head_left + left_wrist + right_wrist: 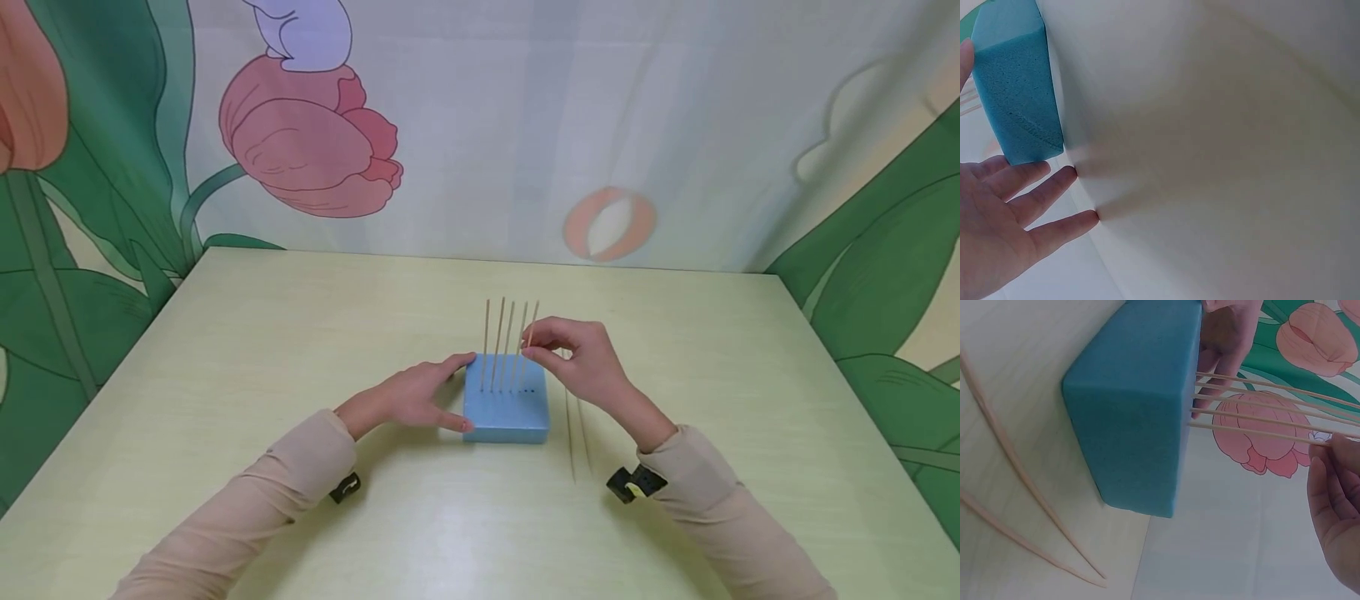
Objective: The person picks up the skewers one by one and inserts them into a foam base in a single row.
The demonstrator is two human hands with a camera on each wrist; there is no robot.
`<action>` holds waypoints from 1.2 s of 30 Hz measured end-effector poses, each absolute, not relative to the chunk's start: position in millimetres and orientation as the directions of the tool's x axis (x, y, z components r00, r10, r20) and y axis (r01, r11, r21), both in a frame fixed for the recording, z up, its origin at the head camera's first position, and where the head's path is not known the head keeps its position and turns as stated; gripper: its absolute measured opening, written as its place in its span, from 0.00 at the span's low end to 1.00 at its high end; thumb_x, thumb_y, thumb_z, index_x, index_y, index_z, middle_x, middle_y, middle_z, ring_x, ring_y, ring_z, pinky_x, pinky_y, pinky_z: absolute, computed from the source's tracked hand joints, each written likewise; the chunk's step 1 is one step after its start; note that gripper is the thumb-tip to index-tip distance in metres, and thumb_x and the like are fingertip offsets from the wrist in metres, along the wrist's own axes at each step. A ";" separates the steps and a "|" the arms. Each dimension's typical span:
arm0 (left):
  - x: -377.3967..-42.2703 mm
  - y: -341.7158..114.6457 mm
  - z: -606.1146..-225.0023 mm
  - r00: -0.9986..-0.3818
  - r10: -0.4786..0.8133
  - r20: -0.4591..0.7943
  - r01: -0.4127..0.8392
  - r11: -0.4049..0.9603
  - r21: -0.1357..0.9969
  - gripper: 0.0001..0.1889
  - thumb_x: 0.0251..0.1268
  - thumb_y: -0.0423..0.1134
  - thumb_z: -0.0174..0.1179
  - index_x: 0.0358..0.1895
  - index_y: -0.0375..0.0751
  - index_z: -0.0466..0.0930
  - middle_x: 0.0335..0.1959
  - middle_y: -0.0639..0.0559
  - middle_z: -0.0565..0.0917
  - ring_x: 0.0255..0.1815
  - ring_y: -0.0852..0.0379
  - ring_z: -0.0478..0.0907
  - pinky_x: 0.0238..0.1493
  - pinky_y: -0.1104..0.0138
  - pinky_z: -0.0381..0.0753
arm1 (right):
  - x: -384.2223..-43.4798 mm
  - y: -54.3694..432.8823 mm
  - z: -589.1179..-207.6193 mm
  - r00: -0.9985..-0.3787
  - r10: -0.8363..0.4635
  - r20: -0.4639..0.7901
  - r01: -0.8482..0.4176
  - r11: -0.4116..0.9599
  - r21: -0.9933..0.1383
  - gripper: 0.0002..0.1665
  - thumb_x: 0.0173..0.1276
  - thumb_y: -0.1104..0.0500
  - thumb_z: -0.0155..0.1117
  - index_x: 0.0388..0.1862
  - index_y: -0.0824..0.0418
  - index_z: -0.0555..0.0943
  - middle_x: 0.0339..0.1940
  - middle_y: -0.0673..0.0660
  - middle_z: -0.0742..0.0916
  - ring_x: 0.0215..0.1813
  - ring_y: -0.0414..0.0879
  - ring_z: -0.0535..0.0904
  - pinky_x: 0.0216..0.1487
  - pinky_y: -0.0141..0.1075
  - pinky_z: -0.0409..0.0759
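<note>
Blue foam, by its look, makes up the block [502, 417], which lies flat on the desk in front of the person, between both hands. Thin sticks [486, 342] stand in a line in its top, five in all, roughly upright and close together; the even spacing suggests that holes set their places. Two dark holes [533, 391] show to the right of the line, with nothing in them.

The right hand [581, 354] has a narrow grip: thumb and fingertips pinch the rightmost stick [1254, 432] well above the block. Holding it high probably lets the stick be guided straight while the fingers stay clear of its neighbours. Its lower end meets the block's top, though how deep it sits I cannot tell.

The left hand [416, 395] has a wide grip, thumb at the near left edge and forefinger at the far corner, touching rather than clasping the block. That spread likely steadies it against a push from above.

Just right of the block, two loose sticks [570, 433] lie side by side on the desk [450, 533], presumably put there for easy reach of the right hand. Beyond the desk hangs a pale curtain [480, 125] printed with a large pink flower [307, 142].
</note>
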State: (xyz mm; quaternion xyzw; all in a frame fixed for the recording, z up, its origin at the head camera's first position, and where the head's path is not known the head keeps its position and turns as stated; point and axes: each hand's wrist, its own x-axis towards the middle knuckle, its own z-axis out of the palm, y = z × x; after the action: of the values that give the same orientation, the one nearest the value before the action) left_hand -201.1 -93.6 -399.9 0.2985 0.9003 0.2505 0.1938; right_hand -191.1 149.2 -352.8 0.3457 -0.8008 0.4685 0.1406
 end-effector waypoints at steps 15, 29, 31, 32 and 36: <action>-202.1 -93.6 -401.6 -0.742 0.640 -0.199 0.442 0.691 0.572 0.53 0.47 0.61 0.64 0.72 0.43 0.45 0.65 0.42 0.63 0.64 0.46 0.62 0.61 0.55 0.62 | -190.8 168.9 -360.2 -0.834 -0.411 0.368 -0.536 0.446 -0.717 0.14 0.55 0.68 0.67 0.41 0.68 0.79 0.30 0.56 0.84 0.32 0.44 0.80 0.36 0.32 0.78; -202.4 -94.3 -402.4 -0.736 0.649 -0.193 0.451 0.683 0.575 0.53 0.46 0.62 0.64 0.72 0.43 0.45 0.66 0.43 0.63 0.64 0.46 0.62 0.61 0.56 0.61 | -206.9 209.2 -389.8 -0.911 -0.404 0.081 -0.344 0.635 -0.692 0.23 0.53 0.64 0.70 0.49 0.67 0.77 0.23 0.52 0.75 0.28 0.45 0.72 0.29 0.34 0.70; -202.3 -94.2 -402.0 -0.736 0.649 -0.192 0.452 0.683 0.573 0.53 0.46 0.62 0.64 0.72 0.42 0.45 0.66 0.43 0.63 0.64 0.47 0.62 0.61 0.56 0.61 | -209.4 213.7 -393.0 -0.907 -0.417 0.064 -0.344 0.643 -0.685 0.25 0.52 0.65 0.71 0.50 0.69 0.77 0.23 0.53 0.75 0.28 0.45 0.71 0.30 0.35 0.69; -202.2 -94.2 -401.8 -0.736 0.649 -0.192 0.454 0.684 0.572 0.53 0.46 0.62 0.64 0.72 0.42 0.45 0.66 0.43 0.63 0.64 0.47 0.62 0.61 0.56 0.61 | -210.5 216.0 -394.3 -0.904 -0.424 0.054 -0.344 0.649 -0.679 0.26 0.51 0.65 0.71 0.50 0.69 0.76 0.24 0.54 0.75 0.28 0.45 0.71 0.31 0.35 0.69; -201.5 -93.8 -400.9 -0.736 0.649 -0.192 0.454 0.684 0.572 0.53 0.47 0.61 0.64 0.72 0.43 0.45 0.66 0.44 0.63 0.64 0.47 0.63 0.61 0.56 0.62 | -215.5 222.6 -400.3 -0.903 -0.430 -0.010 -0.324 0.695 -0.642 0.32 0.50 0.63 0.72 0.55 0.68 0.74 0.27 0.57 0.76 0.29 0.45 0.70 0.33 0.37 0.69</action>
State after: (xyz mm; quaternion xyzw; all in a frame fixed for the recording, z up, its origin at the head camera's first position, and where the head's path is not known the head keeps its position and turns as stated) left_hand -201.5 -93.8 -400.9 0.3074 0.8969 0.2525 0.1933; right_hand -215.5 222.6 -400.3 0.2055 -0.9171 0.3322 -0.0797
